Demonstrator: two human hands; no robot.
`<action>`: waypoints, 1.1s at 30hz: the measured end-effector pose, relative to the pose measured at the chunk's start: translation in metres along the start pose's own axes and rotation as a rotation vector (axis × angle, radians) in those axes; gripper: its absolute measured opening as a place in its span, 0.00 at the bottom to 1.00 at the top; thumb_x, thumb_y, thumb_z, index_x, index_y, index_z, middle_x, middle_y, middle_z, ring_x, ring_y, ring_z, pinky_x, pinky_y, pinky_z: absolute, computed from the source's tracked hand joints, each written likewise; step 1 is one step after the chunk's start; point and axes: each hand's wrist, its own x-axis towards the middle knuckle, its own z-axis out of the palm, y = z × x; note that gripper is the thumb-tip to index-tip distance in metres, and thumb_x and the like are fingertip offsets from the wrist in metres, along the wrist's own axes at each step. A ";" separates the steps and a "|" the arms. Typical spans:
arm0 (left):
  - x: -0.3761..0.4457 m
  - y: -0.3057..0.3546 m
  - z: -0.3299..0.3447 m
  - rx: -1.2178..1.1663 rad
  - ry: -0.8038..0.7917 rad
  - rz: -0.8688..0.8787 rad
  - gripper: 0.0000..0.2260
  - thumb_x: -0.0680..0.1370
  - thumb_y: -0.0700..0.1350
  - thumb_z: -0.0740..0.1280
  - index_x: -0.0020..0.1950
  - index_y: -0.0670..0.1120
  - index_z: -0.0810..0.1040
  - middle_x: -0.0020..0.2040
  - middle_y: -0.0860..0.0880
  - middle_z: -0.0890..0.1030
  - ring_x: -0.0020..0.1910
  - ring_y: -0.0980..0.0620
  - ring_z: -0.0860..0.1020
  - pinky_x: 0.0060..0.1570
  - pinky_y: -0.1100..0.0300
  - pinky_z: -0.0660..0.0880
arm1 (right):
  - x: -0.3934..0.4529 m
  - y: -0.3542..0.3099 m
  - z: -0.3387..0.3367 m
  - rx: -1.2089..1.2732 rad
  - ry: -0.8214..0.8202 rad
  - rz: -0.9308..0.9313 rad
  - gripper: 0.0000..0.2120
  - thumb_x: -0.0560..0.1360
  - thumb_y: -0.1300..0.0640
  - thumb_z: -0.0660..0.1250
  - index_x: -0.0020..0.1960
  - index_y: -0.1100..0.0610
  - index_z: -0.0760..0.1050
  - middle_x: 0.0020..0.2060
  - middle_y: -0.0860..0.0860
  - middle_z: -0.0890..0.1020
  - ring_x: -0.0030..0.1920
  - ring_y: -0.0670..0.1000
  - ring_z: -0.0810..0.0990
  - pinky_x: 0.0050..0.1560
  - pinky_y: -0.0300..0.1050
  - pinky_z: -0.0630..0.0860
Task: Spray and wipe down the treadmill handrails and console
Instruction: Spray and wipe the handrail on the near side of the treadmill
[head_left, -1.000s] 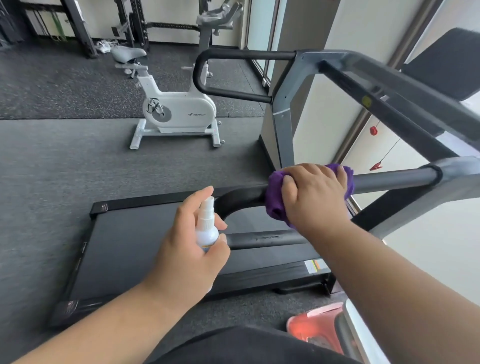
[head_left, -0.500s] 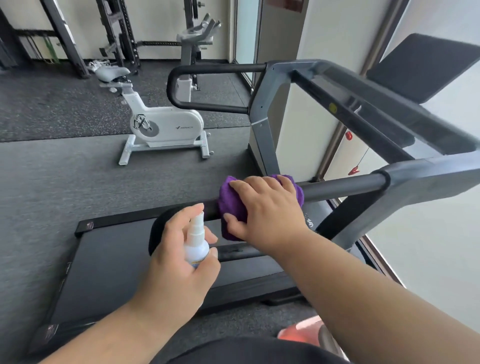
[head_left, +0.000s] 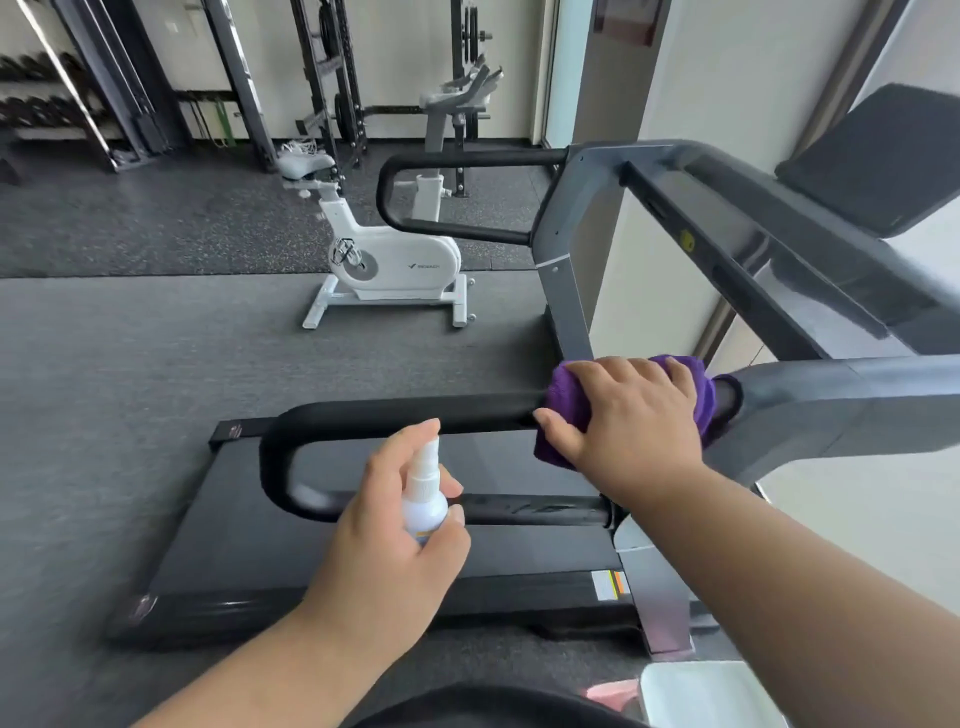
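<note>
Console (head_left: 878, 156) runs off the right edge, bottle (head_left: 425, 501) label's hidden by fingers, cloth (head_left: 558, 395) mostly under the hand (head_left: 631, 421).

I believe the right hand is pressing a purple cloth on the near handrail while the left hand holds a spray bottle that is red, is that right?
Not quite: the head view shows the spray bottle is white, not red. The rest stands: the right hand presses the purple cloth on the near handrail, and the left hand holds the bottle.

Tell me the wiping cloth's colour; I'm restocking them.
Purple cloth, plain, seen in the head view.
</note>
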 end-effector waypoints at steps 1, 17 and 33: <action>0.000 0.005 0.007 0.000 -0.001 -0.004 0.32 0.71 0.45 0.67 0.61 0.79 0.61 0.51 0.61 0.79 0.51 0.57 0.78 0.44 0.75 0.71 | 0.002 -0.013 0.002 -0.004 -0.018 -0.048 0.32 0.73 0.25 0.51 0.59 0.47 0.77 0.51 0.47 0.82 0.52 0.56 0.78 0.63 0.61 0.64; -0.015 0.048 0.072 0.051 -0.048 0.046 0.32 0.70 0.45 0.68 0.61 0.79 0.62 0.51 0.62 0.79 0.48 0.58 0.78 0.44 0.75 0.70 | -0.007 0.075 -0.001 0.008 0.027 -0.139 0.32 0.68 0.25 0.57 0.62 0.45 0.74 0.52 0.46 0.80 0.56 0.56 0.76 0.69 0.68 0.57; -0.013 0.045 0.075 0.062 -0.005 0.011 0.34 0.71 0.44 0.68 0.62 0.79 0.61 0.50 0.60 0.79 0.47 0.57 0.79 0.41 0.77 0.70 | 0.001 0.072 0.010 0.080 0.109 -0.288 0.37 0.64 0.26 0.64 0.65 0.48 0.73 0.53 0.47 0.80 0.54 0.56 0.78 0.60 0.57 0.68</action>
